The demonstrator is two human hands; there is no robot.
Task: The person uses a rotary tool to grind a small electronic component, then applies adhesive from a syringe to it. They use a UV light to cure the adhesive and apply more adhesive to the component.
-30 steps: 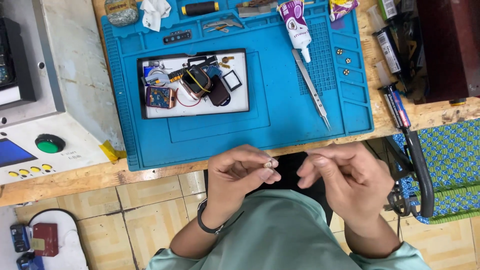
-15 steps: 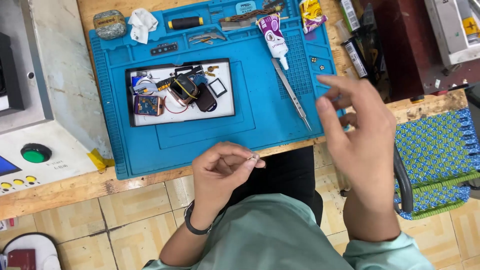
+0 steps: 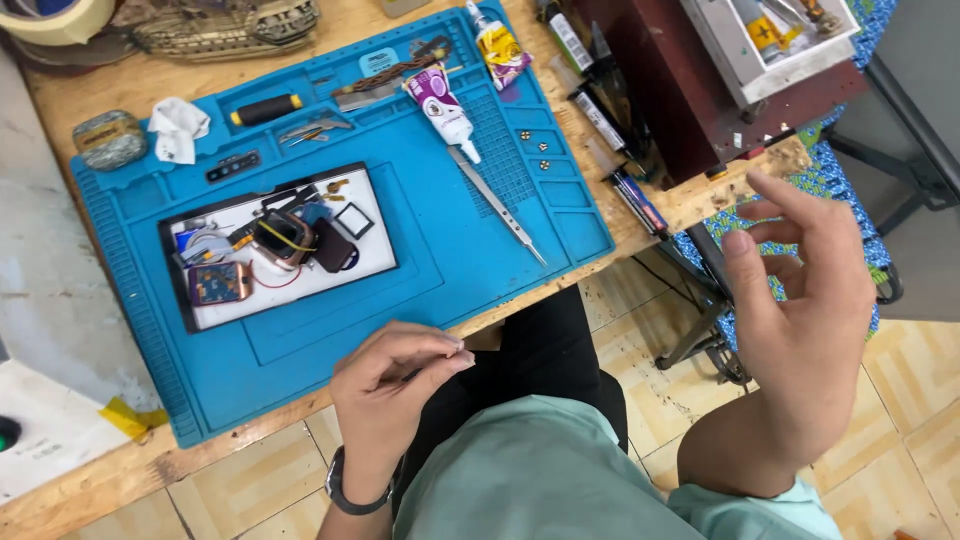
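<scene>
Where the light wooden surface (image 3: 700, 195) carries it: a blue rubbery work mat (image 3: 480, 250) with moulded ridges and shallow compartments lies flat, reaching to the near edge.
Tray: one white rectangular tray with a dark rim (image 3: 375, 262) sits on the mat, holding small watch parts, among them one copper-coloured square case (image 3: 217, 283), one dark rounded piece (image 3: 333, 247) and a thin red wire.
Tubes: two soft squeezable tubes, one purple and white glue tube (image 3: 440, 105) and one yellow-patterned tube (image 3: 500, 48), lie at the far side of the mat.
Tweezers: one pair of slim steel tweezers (image 3: 497, 208) lies slantwise on the mat, just below the purple tube's nozzle.
Other items: one crumpled white tissue (image 3: 176, 128), one black cylindrical handle with a yellow end (image 3: 265, 109), three small metal screws (image 3: 534, 148) in the mat's right-hand compartments.
Left hand (image 3: 395, 385): held over the lap just in front of the surface edge, fingers (image 3: 440, 362) narrowed to a pinch, thumb against forefinger; whether something tiny sits between them I cannot tell. A dark wristband (image 3: 352, 493) circles the wrist.
Right hand (image 3: 805, 300): raised off to the right, beyond the surface corner, fingers spread loosely apart and holding nothing.
</scene>
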